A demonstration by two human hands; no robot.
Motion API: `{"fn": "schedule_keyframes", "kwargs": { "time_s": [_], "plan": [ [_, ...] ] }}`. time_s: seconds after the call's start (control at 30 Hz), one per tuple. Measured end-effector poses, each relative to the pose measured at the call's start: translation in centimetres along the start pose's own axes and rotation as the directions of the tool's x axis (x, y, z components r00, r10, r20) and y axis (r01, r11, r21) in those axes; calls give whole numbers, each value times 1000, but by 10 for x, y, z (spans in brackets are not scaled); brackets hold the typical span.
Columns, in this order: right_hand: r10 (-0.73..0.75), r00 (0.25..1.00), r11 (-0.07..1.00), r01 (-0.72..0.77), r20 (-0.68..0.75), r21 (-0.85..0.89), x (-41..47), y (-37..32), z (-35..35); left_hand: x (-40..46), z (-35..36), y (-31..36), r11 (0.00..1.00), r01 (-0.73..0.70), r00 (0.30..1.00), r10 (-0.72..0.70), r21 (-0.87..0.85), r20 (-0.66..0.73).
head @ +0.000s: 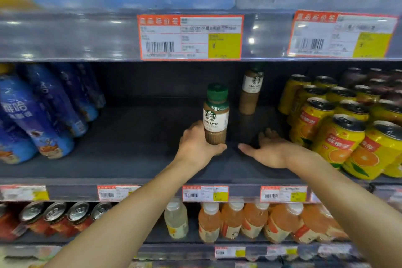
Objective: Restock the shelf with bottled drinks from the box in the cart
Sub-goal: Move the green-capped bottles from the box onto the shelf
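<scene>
Our left hand (196, 144) grips a brown coffee bottle with a green cap (216, 114) low on its body, thumb wrapped round the base, holding it upright on the dark middle shelf (130, 154). Its white label carries the Starbucks emblem and reads "CAFFE LATTE". At 3 o'clock from that hand, our right hand (268, 151) rests on the shelf palm down, fingers straight and loosely spread, holding nothing. A second identical latte bottle (251, 91) stands at 1 o'clock, deeper on the shelf. Yellow orange-drink cans (339, 135) sit at 3 o'clock, blue-wrapped bottles (39, 115) at 9 o'clock. Orange-bordered price tags (191, 37) show barcodes; their text is illegible.
</scene>
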State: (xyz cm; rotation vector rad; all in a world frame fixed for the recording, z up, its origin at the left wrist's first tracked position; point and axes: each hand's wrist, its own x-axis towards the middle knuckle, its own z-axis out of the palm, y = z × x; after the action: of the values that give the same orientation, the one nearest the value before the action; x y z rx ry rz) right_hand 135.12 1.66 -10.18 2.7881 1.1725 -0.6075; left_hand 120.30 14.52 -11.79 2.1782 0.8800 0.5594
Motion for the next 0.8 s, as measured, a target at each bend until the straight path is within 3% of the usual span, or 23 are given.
{"fn": "schedule_keyframes", "kwargs": {
  "time_s": [0.17, 0.3, 0.8],
  "plan": [
    [-69, 980, 981, 101, -187, 168, -23, 21, 31, 12, 16, 2, 999, 26, 999, -27, -27, -32],
    [-75, 963, 981, 118, -261, 155, -28, 15, 33, 23, 24, -3, 996, 57, 994, -63, -74, -93],
    [-109, 941, 984, 148, -319, 102, -20, 16, 42, 57, 47, 20, 994, 74, 984, -85, -78, -153]
  ]
}}
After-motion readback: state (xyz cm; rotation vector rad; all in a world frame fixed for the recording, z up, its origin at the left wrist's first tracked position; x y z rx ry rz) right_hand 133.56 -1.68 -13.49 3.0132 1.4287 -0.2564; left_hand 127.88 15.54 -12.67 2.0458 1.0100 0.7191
